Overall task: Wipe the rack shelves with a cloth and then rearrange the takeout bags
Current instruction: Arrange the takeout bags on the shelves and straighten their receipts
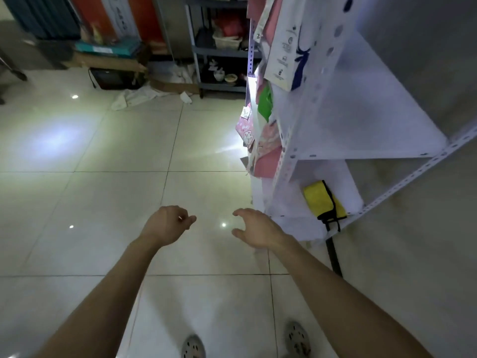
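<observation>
A white metal rack stands at the right, seen from its end. A yellow cloth with black trim lies on its lowest shelf near the corner. Several takeout bags line the rack's far side: a white paper bag with blue print, a green bag and pink bags. My left hand hangs over the floor tiles with loosely curled fingers, holding nothing. My right hand is spread and empty, just left of the rack's bottom shelf, a short way from the yellow cloth.
A grey shelving unit with bowls and a basket stands at the back. Cardboard boxes, a black box and crumpled white cloths lie along the far wall. Glossy floor tiles stretch left. My shoes show at the bottom edge.
</observation>
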